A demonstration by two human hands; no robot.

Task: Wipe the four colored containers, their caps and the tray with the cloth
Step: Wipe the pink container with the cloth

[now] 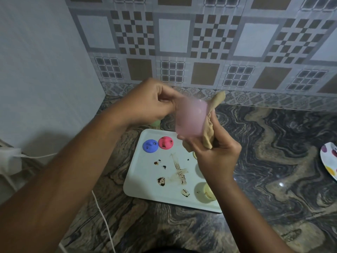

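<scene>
My left hand (153, 103) grips a pink container (189, 119), blurred by motion, above the far end of the white tray (138, 172). My right hand (213, 152) holds a bunched beige cloth (211, 123) pressed against the container's right side. On the tray lie a blue cap (150, 145) and a pink cap (165, 142), both spotted with brown. Brown stains and a smear (179, 172) mark the tray's middle. A pale yellow container (205, 192) sits at the tray's near right corner, partly behind my right forearm. A green container (156, 123) peeks out under my left wrist.
The tray rests on a dark marbled counter (273, 161) against a patterned tiled wall. A colourful plate (330, 159) lies at the right edge. A white charger (11, 159) and its cable (104, 216) run along the left side.
</scene>
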